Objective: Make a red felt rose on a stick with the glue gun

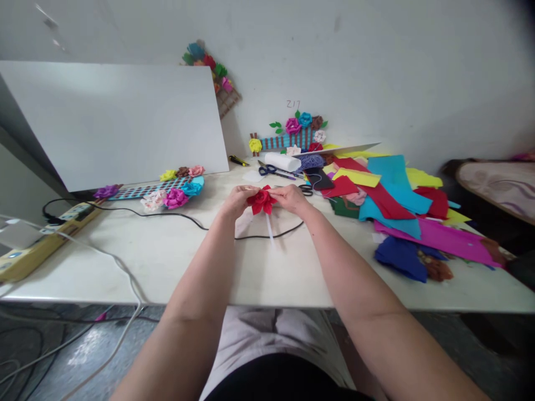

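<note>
A red paper flower [262, 201] is held up over the middle of the white table, with a thin white strip [270, 228] hanging below it. My left hand [239, 200] pinches its left petals between thumb and fingers. On the opposite side, my right hand [289, 199] grips the right petals the same way. The fingertips hide parts of the flower's edges. Just behind my hands lie blue-handled scissors [270, 170] and a black-handled pair [306, 190], the latter close to my right hand.
Coloured paper sheets [388, 189] pile up at the right. A flower-decorated woven piece [175, 189] lies left, near a power strip [45, 239]. A black cable [167, 214] crosses the table. A white board [125, 122] leans at the back; a yellow cutter [239, 161] and white roll [283, 161] lie nearby.
</note>
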The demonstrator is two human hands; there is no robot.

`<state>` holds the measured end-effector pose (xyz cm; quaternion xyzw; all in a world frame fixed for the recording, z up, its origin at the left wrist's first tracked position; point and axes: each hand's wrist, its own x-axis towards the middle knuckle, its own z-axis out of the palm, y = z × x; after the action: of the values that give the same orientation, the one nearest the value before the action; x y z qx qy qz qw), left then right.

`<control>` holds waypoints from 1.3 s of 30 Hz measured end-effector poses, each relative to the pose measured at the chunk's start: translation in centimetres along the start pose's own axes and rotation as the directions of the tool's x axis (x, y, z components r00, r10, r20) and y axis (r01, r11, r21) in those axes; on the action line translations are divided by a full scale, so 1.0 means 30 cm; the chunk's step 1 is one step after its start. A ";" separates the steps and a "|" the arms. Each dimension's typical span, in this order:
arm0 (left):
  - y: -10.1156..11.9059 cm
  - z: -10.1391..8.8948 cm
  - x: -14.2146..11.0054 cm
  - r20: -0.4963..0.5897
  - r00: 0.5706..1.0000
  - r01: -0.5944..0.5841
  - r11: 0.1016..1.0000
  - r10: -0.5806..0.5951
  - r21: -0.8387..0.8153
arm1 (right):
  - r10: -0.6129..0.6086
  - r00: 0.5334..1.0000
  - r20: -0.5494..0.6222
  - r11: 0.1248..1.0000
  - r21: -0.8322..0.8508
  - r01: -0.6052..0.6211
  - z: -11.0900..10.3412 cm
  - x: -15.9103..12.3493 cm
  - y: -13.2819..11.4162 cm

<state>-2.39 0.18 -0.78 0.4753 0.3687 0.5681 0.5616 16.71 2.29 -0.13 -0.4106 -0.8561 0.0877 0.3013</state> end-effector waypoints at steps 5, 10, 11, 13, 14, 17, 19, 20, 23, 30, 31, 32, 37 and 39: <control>0.006 0.013 -0.003 -0.042 0.999 0.025 0.999 -0.026 -0.021 | 0.022 1.000 -0.008 0.999 -0.034 -0.022 -0.001 -0.005 -0.012; 0.002 0.022 0.005 -0.090 0.995 0.035 0.999 -0.038 -0.034 | 0.007 0.999 -0.036 0.998 -0.056 -0.009 0.010 -0.005 -0.014; -0.001 0.021 0.008 -0.092 0.995 0.032 0.999 -0.036 -0.039 | 0.000 0.999 -0.044 0.998 -0.068 -0.003 0.013 -0.004 -0.014; -0.006 0.020 0.011 -0.093 0.995 0.022 0.998 -0.027 -0.053 | -0.015 0.998 -0.057 0.995 -0.096 0.010 0.019 -0.003 -0.013; -0.008 0.020 0.012 -0.092 0.996 0.015 0.998 -0.020 -0.059 | -0.021 0.998 -0.063 0.994 -0.107 0.014 0.021 -0.003 -0.013; -0.011 0.019 0.011 -0.081 0.997 -0.006 0.998 0.000 -0.067 | -0.035 0.997 -0.074 0.992 -0.125 0.026 0.025 -0.003 -0.012; -0.010 0.019 0.008 -0.067 0.998 -0.010 0.998 0.007 -0.058 | -0.035 0.996 -0.077 0.991 -0.130 0.025 0.025 -0.004 -0.013; -0.008 0.020 0.006 -0.062 0.998 -0.010 0.999 0.007 -0.051 | -0.034 0.996 -0.076 0.991 -0.130 0.024 0.025 -0.005 -0.014; -0.001 0.023 0.002 -0.057 0.998 -0.023 0.999 0.021 -0.030 | -0.027 0.996 -0.079 0.995 -0.099 0.019 0.024 -0.006 -0.019; 0.013 0.028 -0.004 -0.084 0.995 -0.047 0.999 0.045 -0.016 | 0.033 0.993 -0.111 0.999 -0.034 -0.037 0.024 -0.009 -0.028; 0.014 0.028 -0.004 -0.089 0.995 -0.047 0.999 0.045 -0.019 | 0.035 0.993 -0.115 0.998 -0.039 -0.039 0.023 -0.009 -0.029; 0.014 0.028 -0.004 -0.094 0.995 -0.045 0.999 0.043 -0.022 | 0.031 0.992 -0.119 0.998 -0.050 -0.037 0.022 -0.009 -0.031; 0.016 0.028 -0.005 -0.116 0.993 -0.011 0.999 0.008 -0.033 | -0.018 0.991 -0.132 0.986 -0.166 -0.004 0.015 -0.011 -0.038; 0.016 0.026 -0.003 -0.121 0.993 0.002 0.999 -0.007 -0.037 | -0.034 0.990 -0.136 0.979 -0.202 0.006 0.014 -0.013 -0.039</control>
<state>-1.79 -0.05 -0.12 0.4289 0.3926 0.6012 0.5482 15.89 1.29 -0.16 -0.4356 -0.8415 -0.0313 0.3179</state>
